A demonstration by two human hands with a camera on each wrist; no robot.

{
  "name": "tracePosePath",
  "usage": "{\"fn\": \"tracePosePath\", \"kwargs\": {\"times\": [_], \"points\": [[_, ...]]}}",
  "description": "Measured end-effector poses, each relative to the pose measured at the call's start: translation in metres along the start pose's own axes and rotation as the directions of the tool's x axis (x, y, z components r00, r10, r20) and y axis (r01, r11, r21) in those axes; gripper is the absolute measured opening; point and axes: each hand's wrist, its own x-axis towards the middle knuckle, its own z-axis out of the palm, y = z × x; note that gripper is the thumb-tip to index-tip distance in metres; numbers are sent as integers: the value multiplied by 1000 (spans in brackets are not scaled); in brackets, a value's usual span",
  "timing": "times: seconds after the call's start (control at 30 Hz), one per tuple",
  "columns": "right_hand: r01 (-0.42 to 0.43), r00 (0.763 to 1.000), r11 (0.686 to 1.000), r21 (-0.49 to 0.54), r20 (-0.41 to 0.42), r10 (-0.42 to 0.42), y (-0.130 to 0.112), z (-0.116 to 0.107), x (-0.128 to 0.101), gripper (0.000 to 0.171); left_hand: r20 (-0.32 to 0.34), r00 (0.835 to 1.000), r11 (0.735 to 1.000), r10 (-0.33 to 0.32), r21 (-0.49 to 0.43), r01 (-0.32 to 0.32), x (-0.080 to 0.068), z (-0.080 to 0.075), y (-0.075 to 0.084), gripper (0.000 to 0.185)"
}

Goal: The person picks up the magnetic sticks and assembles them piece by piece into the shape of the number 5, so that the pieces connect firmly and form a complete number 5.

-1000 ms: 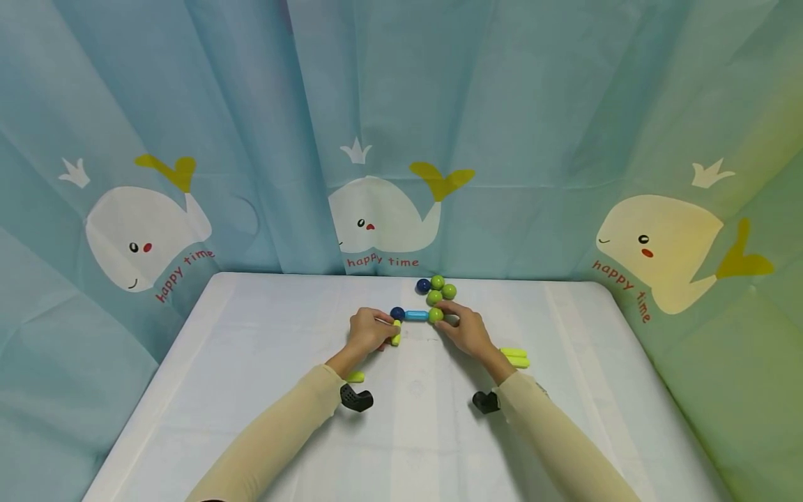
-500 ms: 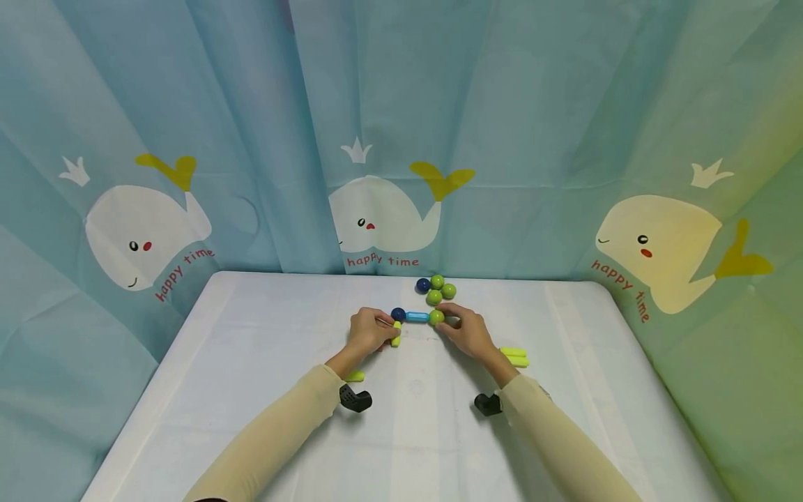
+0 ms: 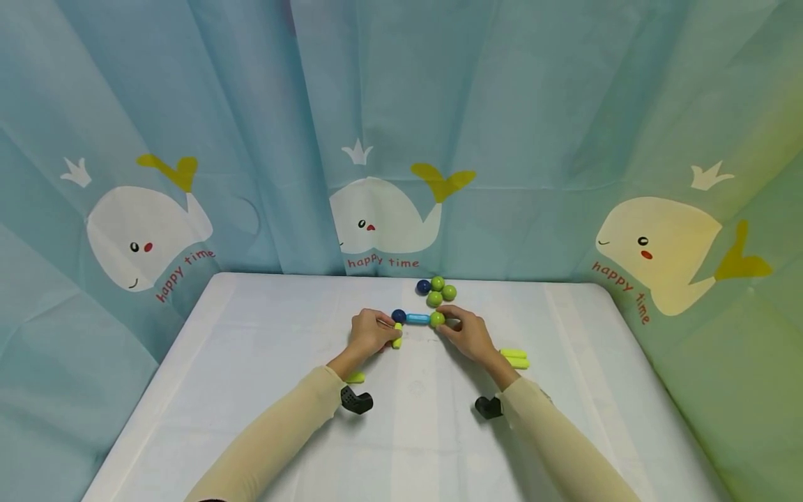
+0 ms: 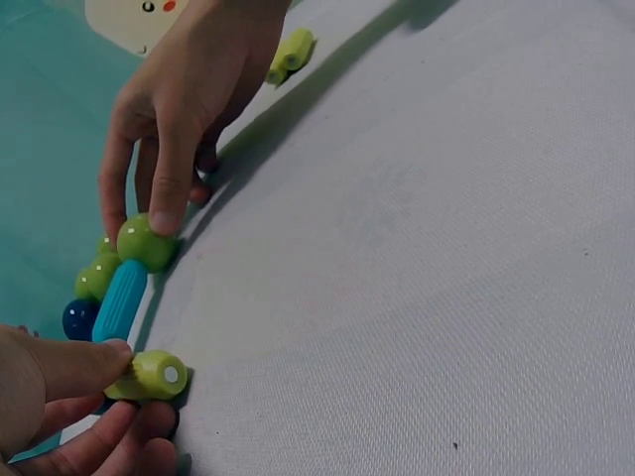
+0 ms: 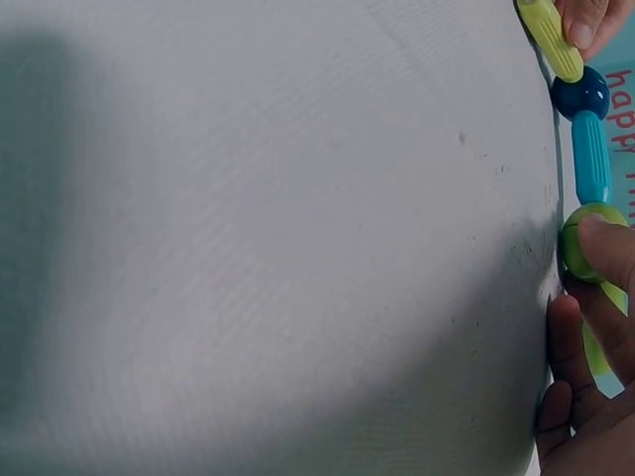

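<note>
My left hand (image 3: 369, 333) pinches a ribbed yellow-green rod (image 4: 159, 375) between thumb and fingers, its far end up against a navy ball (image 5: 581, 94). From that ball a light blue ribbed rod (image 3: 417, 318) runs across to a green ball (image 3: 437, 319), the pieces standing end to end in a line. Thumb and fingers of my right hand (image 3: 469, 335) grip the green ball. In the left wrist view, a pale round tip shows on the near end of the yellow-green rod, and the left fingers hide most of the navy ball.
Behind the row, another navy ball (image 3: 423, 286) sits with several green balls (image 3: 449, 293) near the table's back edge. Two yellow-green rods (image 3: 514, 358) lie beside the right wrist. One more rod (image 3: 355, 377) is partly under the left forearm. A whale-print curtain (image 3: 533, 139) surrounds the white table (image 3: 263, 390).
The joined row has shifted very slightly toward me and to the right. Both hands keep the same hold throughout.
</note>
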Motion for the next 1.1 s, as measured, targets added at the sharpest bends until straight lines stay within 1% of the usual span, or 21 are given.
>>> {"fn": "tracePosePath", "kwargs": {"times": [0.17, 0.3, 0.4, 0.53, 0.63, 0.7, 0.77, 0.83, 0.9, 1.0, 1.1], "points": [[7, 1000, 1000, 12, 4, -7, 0, 0, -1, 39, 7, 1000, 1000, 16, 1, -16, 1, -2, 0, 18], [13, 1000, 1000, 15, 2, -13, 0, -1, -1, 39, -6, 998, 997, 64, 41, -64, 3, -7, 1, 16], [13, 1000, 1000, 10, 2, -13, 1, -1, -2, 39, -37, 992, 987, 118, 112, -113, 8, -11, 5, 17], [3, 1000, 1000, 9, -2, -3, 0, -1, -2, 39, -77, 982, 962, 174, 227, -153, 17, -15, 14, 23], [-2, 1000, 1000, 8, -4, 2, -1, -1, -3, 39, -82, 974, 943, 211, 280, -181, 24, -15, 20, 30], [-3, 1000, 1000, 6, -3, 3, -2, 0, -4, 39, -67, 968, 932, 241, 294, -212, 29, -15, 24, 33], [-4, 1000, 1000, 6, -3, 4, -2, 0, -5, 39, -36, 959, 916, 282, 307, -258, 34, -14, 27, 36], [-6, 1000, 1000, 8, -6, 6, -2, 0, -5, 39, 4, 947, 903, 323, 298, -309, 39, -12, 30, 39], [-8, 1000, 1000, 7, -6, 8, -2, 0, -5, 39, 47, 934, 896, 353, 270, -352, 44, -12, 32, 40], [-11, 1000, 1000, 5, -11, 11, -1, -1, -5, 39, 104, 920, 890, 378, 233, -392, 51, -9, 35, 43], [-8, 1000, 1000, 5, -13, 8, -1, -1, -5, 39, 141, 909, 881, 393, 225, -416, 57, -4, 38, 46]]}}
